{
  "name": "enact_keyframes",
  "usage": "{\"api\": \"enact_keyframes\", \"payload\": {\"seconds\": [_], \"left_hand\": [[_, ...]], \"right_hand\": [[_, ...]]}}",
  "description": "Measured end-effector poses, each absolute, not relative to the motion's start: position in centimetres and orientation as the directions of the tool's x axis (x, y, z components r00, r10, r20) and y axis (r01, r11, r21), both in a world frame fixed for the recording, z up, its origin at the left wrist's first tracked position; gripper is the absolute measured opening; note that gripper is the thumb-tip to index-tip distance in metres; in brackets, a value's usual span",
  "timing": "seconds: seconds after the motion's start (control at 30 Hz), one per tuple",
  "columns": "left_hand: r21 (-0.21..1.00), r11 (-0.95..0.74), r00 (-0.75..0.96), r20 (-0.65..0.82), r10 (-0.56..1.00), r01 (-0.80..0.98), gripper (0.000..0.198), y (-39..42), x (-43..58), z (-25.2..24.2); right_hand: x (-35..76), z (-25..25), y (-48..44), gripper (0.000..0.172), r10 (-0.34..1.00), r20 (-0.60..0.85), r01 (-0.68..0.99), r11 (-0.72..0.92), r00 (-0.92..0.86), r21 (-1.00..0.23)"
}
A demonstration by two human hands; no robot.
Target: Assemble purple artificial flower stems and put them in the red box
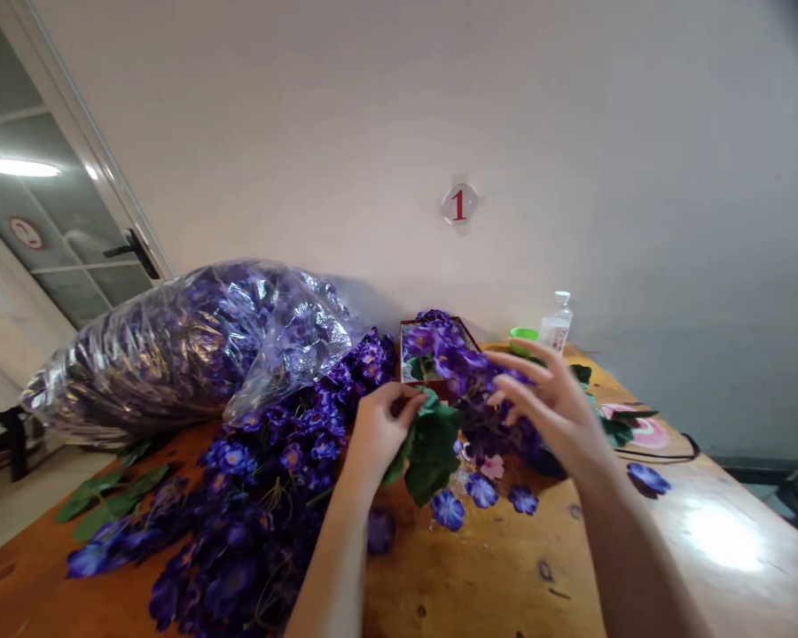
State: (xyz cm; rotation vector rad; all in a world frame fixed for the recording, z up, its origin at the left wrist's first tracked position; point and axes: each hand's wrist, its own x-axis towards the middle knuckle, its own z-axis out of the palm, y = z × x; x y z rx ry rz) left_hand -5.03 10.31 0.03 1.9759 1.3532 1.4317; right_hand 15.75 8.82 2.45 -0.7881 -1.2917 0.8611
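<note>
My left hand (386, 425) is closed, thumb and finger pinched at the edge of dark green artificial leaves (434, 447) in the middle of the view. To the right, my right hand (545, 390) has its fingers spread beside a bunch of purple flowers (465, 368); whether the fingertips touch the petals is unclear. Behind the leaves sits a red-edged box (469, 335) with purple flowers over it. Loose blue-purple blossoms (448, 509) and a small pink one (492, 467) lie on the wooden table (492, 576) below the leaves.
A large clear plastic bag (192, 346) full of purple flowers lies at the left. In front of it spreads a heap of purple flowers (239, 523), with green leaves (116, 501) farther left. A bottle (557, 321) and green container (524, 338) stand near the wall.
</note>
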Motion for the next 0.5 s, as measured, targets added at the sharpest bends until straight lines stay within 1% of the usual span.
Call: {"api": "enact_keyframes", "payload": {"seconds": [0.07, 0.13, 0.17, 0.23, 0.27, 0.3, 0.4, 0.47, 0.5], "left_hand": [[0.799, -0.463, -0.115, 0.539, 0.834, 0.385, 0.020, 10.5, -5.6, 0.7], [0.818, -0.485, -0.217, 0.558, 0.801, 0.310, 0.025, 11.6, -5.7, 2.2], [0.809, -0.502, -0.256, 0.578, 0.775, 0.305, 0.026, 12.7, -5.5, 3.3], [0.773, -0.522, -0.316, 0.628, 0.711, 0.361, 0.027, 15.7, -4.7, 5.6], [0.764, -0.502, -0.348, 0.637, 0.688, 0.405, 0.027, 17.6, -4.2, 6.7], [0.776, -0.445, -0.372, 0.613, 0.697, 0.446, 0.025, 19.5, -3.6, 7.5], [0.811, -0.368, -0.321, 0.535, 0.781, 0.456, 0.018, 24.7, -2.3, 8.0], [0.840, -0.306, -0.258, 0.449, 0.855, 0.449, 0.016, 26.5, -2.0, 6.5], [0.854, -0.271, -0.231, 0.402, 0.886, 0.445, 0.018, 26.9, -2.1, 5.3]], "right_hand": [[17.8, 3.8, 7.4, 0.036, 0.814, 0.513, -0.139, 0.561, 0.274, -0.816], [19.7, 4.6, 6.5, 0.020, 0.731, 0.517, -0.156, 0.632, 0.445, -0.759], [20.5, 4.8, 6.2, 0.015, 0.707, 0.510, -0.167, 0.650, 0.489, -0.741], [21.6, 4.8, 6.0, 0.010, 0.702, 0.499, -0.180, 0.654, 0.508, -0.735], [22.0, 4.7, 6.0, 0.009, 0.708, 0.499, -0.177, 0.647, 0.499, -0.742], [22.2, 4.6, 6.1, 0.009, 0.713, 0.504, -0.168, 0.643, 0.487, -0.748], [22.6, 4.1, 6.4, 0.011, 0.713, 0.533, -0.124, 0.644, 0.455, -0.755], [22.7, 3.8, 6.8, 0.011, 0.726, 0.542, -0.139, 0.643, 0.422, -0.753], [22.8, 3.7, 7.0, 0.010, 0.739, 0.536, -0.168, 0.638, 0.407, -0.752]]}}
